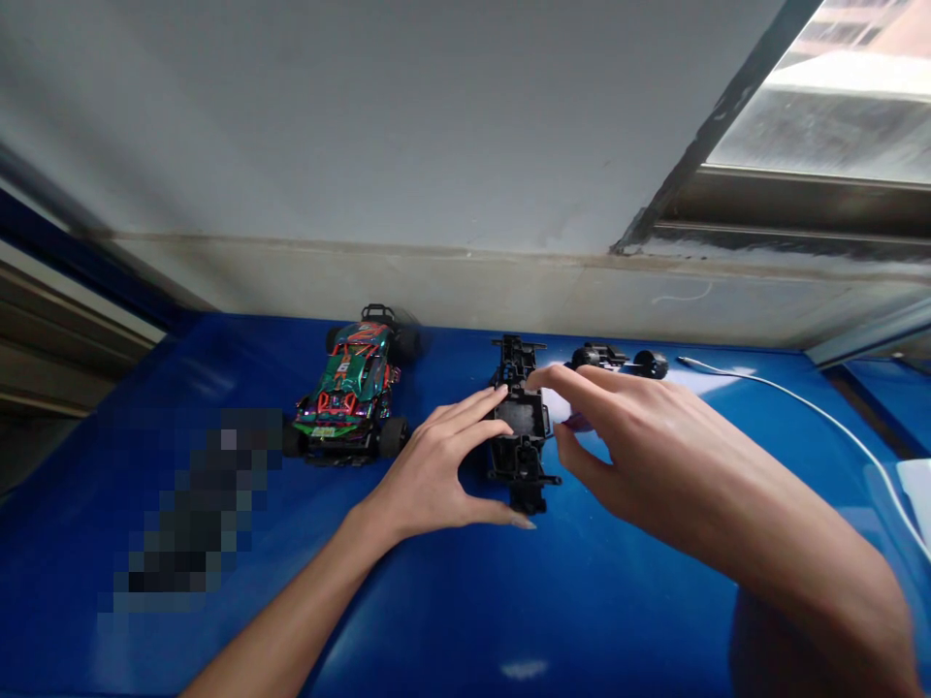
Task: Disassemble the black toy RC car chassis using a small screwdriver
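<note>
A black toy car chassis (pixel 520 419) lies lengthwise on the blue table, between my two hands. My left hand (pixel 436 463) steadies it: the fingers rest on its left side and the thumb reaches round its near end. At the chassis's right edge, my right hand (pixel 611 417) has its index finger bent onto the frame, with the thumb a little apart below. A small purplish patch shows between these fingers, too unclear to name. Behind the right hand, a black axle part with wheels (pixel 650 364) is partly hidden.
On the left stands a toy car (pixel 349 383) with a green and red body. A pixelated dark object (pixel 204 509) lies nearer on that side. A white cable (pixel 821 407) curves along the right. The wall (pixel 436 281) borders the blue table (pixel 465 611) at the back.
</note>
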